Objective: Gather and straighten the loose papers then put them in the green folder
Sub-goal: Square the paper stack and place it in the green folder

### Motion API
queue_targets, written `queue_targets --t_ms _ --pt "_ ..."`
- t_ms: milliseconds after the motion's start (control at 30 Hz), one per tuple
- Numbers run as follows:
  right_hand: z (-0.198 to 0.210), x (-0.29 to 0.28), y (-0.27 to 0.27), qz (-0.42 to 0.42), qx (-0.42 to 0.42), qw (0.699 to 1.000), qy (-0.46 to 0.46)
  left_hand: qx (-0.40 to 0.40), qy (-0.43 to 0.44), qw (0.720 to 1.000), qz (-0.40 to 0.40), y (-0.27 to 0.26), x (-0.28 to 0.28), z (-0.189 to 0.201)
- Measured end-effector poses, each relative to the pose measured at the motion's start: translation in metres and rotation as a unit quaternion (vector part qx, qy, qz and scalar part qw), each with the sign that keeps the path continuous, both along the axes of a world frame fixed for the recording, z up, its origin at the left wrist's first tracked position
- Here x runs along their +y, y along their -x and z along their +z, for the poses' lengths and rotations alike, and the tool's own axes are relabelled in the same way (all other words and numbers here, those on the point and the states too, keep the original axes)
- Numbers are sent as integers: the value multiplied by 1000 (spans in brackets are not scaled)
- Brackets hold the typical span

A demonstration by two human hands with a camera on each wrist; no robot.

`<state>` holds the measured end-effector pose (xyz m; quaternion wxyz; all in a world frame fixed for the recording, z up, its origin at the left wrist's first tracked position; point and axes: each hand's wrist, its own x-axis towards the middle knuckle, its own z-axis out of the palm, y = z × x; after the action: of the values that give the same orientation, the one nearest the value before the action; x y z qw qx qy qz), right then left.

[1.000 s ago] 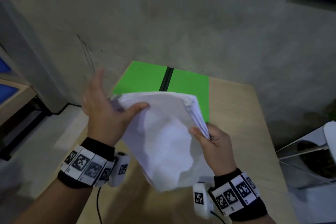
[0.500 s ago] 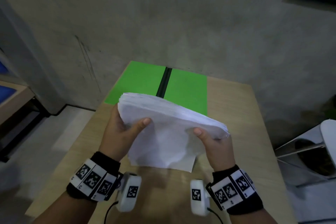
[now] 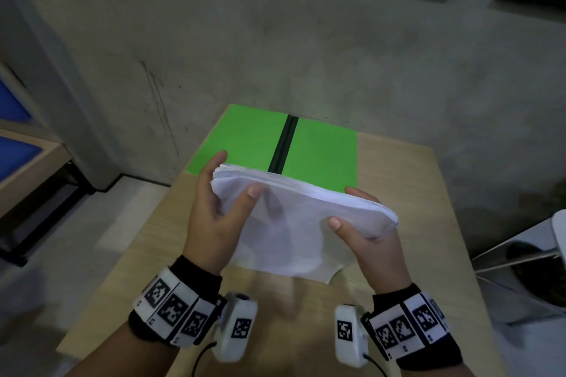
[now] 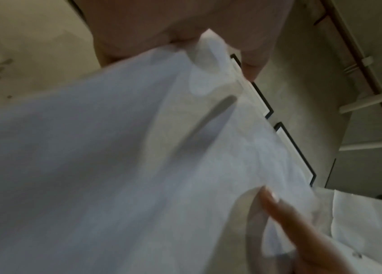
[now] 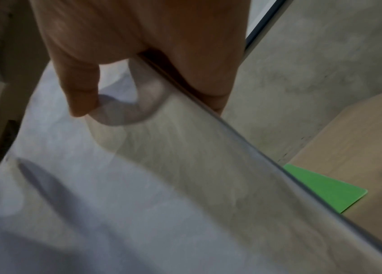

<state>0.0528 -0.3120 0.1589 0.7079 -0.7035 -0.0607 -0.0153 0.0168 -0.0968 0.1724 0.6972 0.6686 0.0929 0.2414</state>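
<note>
Both hands are on the stack of papers [image 3: 294, 223] in the centre of the head view, held up off the wooden surface [image 3: 398, 180]. The left hand [image 3: 214, 217] cups the stack's left end, thumb pressed on the top sheet, fingers wrapped behind the edge. The right hand [image 3: 367, 239] pinches the right end, thumb on top, fingers underneath. Gathering looks done: no stray sheet shows on the surface. Straightening is under way but not finished, judging by the stack: its far edge fans a little, the sheets bow between the two grips, and the near lower corner curls and sits ragged. In the right wrist view the sheets' edges are too blurred to tell how well they line up. The green folder [image 3: 321, 153] lies open and flat in the upper centre, just beyond the papers, its black spine [image 3: 283, 144] showing, nothing inside yet. Left to do, by my reckoning: square the edges, lay the stack in, close the cover.
</note>
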Motion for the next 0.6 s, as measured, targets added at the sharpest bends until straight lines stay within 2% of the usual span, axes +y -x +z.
queue_targets --t_ms 167,367,467,600 --pt "5 0 2 13 2 1000 -11 30 23 998 56 -14 -2 22" --pt "1 -2 3 14 -8 1000 8 40 37 994 94 -24 3 15" --pt "3 -2 4 20 -16 1000 9 33 34 995 83 -24 8 14" --pt "2 0 4 13 -13 1000 -10 46 20 999 11 -23 6 14"
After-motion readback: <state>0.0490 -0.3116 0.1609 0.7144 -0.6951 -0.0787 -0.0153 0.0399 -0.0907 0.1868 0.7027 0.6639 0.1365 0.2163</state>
